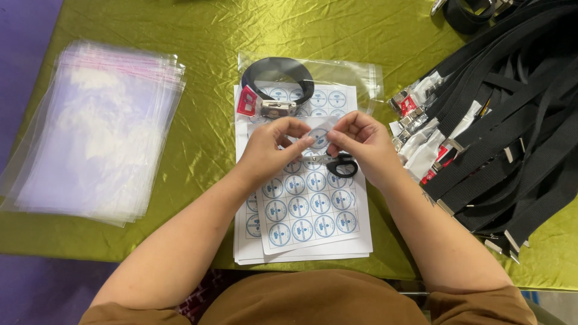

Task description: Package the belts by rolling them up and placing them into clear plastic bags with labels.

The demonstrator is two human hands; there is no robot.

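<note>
worktop [198, 138]: spread with a shiny olive-green cloth, creased all over, running off the top and right edges of the view
cloth surface: satin-like sheen, brighter folds near the top, fine wrinkles across the middle
cloth edge: the left side slants from the upper left down to the lower left; the near edge runs along the bottom
floor [24, 36]: flat purple surface showing at the upper left and lower left, beyond the cloth
light: soft and even, from above, with only faint shadows on the cloth
</note>
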